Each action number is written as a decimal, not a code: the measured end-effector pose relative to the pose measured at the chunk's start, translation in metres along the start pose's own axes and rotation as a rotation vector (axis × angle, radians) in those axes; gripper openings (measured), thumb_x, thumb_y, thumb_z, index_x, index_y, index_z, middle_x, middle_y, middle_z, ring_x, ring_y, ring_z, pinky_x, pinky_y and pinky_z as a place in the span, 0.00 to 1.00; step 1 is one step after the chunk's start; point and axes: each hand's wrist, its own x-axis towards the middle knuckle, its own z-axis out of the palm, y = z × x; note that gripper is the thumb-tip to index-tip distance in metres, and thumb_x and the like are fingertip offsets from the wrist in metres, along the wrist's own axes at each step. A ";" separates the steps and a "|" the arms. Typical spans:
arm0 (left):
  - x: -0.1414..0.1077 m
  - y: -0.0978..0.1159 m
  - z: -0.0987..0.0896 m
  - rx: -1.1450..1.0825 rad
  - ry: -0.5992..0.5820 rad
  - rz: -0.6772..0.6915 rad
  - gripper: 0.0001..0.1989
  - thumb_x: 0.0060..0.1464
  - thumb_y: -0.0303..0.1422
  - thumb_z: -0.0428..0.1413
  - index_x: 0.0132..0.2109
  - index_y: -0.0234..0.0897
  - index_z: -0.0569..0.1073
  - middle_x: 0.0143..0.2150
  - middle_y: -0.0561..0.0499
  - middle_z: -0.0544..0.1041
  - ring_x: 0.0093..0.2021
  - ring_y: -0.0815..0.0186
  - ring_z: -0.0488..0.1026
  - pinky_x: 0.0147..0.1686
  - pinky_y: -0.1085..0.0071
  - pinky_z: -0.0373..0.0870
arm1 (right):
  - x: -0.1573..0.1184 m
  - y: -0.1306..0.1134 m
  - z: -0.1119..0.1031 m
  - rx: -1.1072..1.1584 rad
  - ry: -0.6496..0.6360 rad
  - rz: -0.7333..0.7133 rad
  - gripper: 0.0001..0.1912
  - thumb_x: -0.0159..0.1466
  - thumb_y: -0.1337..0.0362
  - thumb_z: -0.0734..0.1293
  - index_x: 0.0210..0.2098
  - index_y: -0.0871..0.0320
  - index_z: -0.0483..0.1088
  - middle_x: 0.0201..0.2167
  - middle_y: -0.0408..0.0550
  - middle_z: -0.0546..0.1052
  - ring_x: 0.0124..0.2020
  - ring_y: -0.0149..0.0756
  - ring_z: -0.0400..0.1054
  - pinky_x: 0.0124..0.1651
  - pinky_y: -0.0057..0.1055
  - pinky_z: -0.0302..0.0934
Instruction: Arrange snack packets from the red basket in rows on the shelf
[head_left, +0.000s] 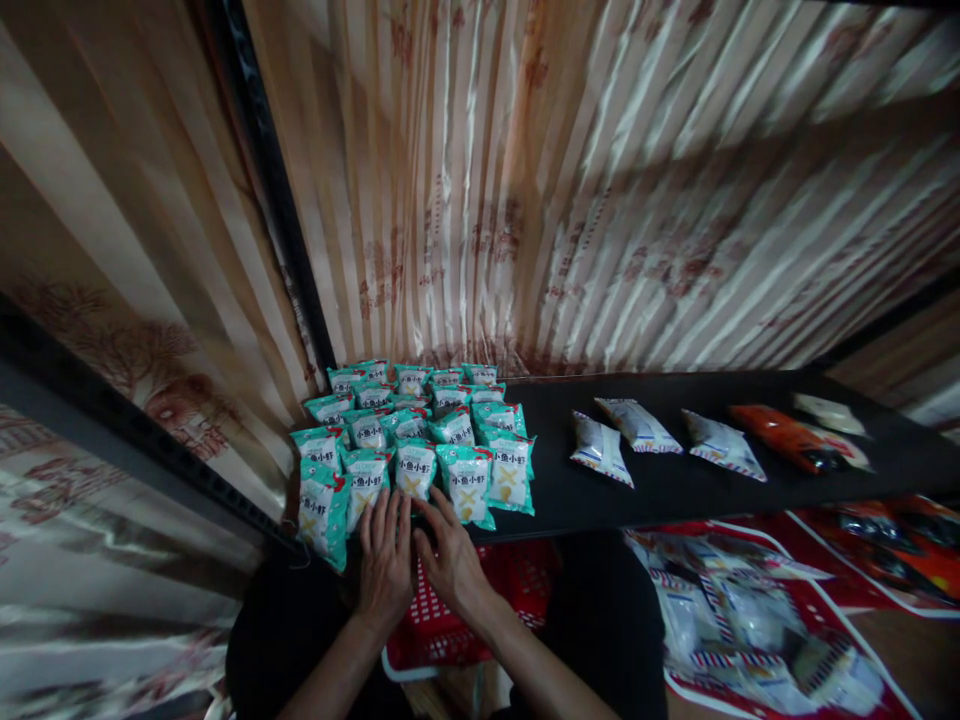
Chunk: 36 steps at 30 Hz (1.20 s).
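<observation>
Several rows of small teal-and-white snack bags stand close together at the left end of the black shelf [570, 510]. My left hand [387, 560] lies with outstretched fingers against the lower front of a snack bag [367, 484] and the one to its right. Beside it, my right hand [453, 560] reaches its fingertips to the bottom of the middle front snack bag [415, 470], thumb apart from the fingers. Neither hand is wrapped round a bag. At the front left corner another snack bag [322, 512] leans over the shelf edge.
Further right on the shelf lie white bags [601, 448] and an orange bag [780, 436]. A red basket [439, 635] is below my hands. White packets [750, 610] fill a red container at lower right. A dark metal post [281, 200] and striped curtains [525, 180] enclose the shelf.
</observation>
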 end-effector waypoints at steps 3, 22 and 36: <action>-0.002 -0.002 0.003 0.004 0.022 0.015 0.27 0.61 0.26 0.40 0.66 0.27 0.46 0.59 0.37 0.66 0.66 0.54 0.49 0.61 0.52 0.48 | 0.000 0.002 0.003 0.012 0.038 -0.015 0.22 0.61 0.70 0.58 0.55 0.63 0.65 0.59 0.60 0.63 0.62 0.45 0.55 0.60 0.43 0.58; -0.008 -0.007 0.003 -0.089 0.043 0.032 0.20 0.60 0.27 0.42 0.58 0.27 0.64 0.54 0.39 0.71 0.61 0.56 0.59 0.60 0.52 0.51 | -0.004 -0.001 0.006 0.008 0.113 -0.068 0.21 0.61 0.71 0.58 0.54 0.62 0.63 0.56 0.58 0.67 0.63 0.43 0.52 0.60 0.44 0.59; -0.033 -0.004 -0.005 -0.142 0.030 0.073 0.18 0.54 0.21 0.43 0.49 0.29 0.70 0.53 0.38 0.72 0.63 0.56 0.56 0.56 0.56 0.61 | -0.009 -0.013 -0.004 0.056 0.087 -0.018 0.20 0.63 0.69 0.57 0.54 0.60 0.64 0.63 0.59 0.57 0.62 0.43 0.56 0.59 0.42 0.59</action>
